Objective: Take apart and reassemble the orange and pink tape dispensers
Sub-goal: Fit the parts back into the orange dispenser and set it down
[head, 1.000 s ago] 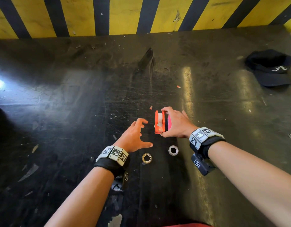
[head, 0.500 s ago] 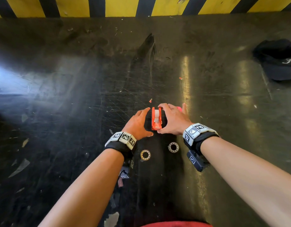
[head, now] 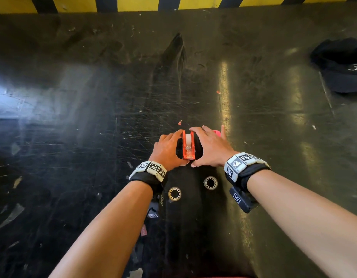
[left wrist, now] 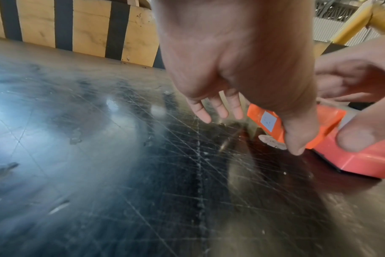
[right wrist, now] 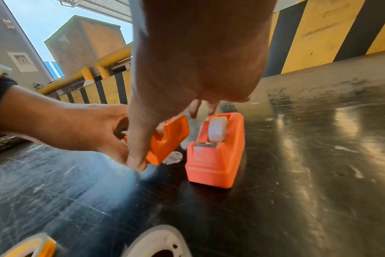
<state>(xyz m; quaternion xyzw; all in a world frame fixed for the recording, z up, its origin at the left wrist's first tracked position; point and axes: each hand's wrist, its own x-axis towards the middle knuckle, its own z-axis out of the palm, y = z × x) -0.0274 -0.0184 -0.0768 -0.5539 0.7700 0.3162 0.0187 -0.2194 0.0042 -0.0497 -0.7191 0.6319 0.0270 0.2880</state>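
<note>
The orange tape dispenser (head: 188,146) sits between my two hands on the black table, with something white in its slot. My left hand (head: 169,147) grips its left side, thumb at the near end. My right hand (head: 207,145) pinches it from the right with thumb and forefinger. In the right wrist view the orange dispenser (right wrist: 168,139) leans tilted. The pink dispenser (right wrist: 215,153) stands upright just right of it with a white tape roll in it, under my right fingers. From the head view only a corner of the pink dispenser (head: 216,133) shows.
Two loose tape rolls lie near my wrists, one with a yellowish core (head: 174,193) and one white (head: 210,182). A black cap (head: 342,65) lies at the far right. A yellow and black striped wall (head: 133,3) borders the back of the scratched table.
My left hand has moved right from an open hover and taken hold of the orange dispenser. The right hand has stayed on it. The head camera has tilted down.
</note>
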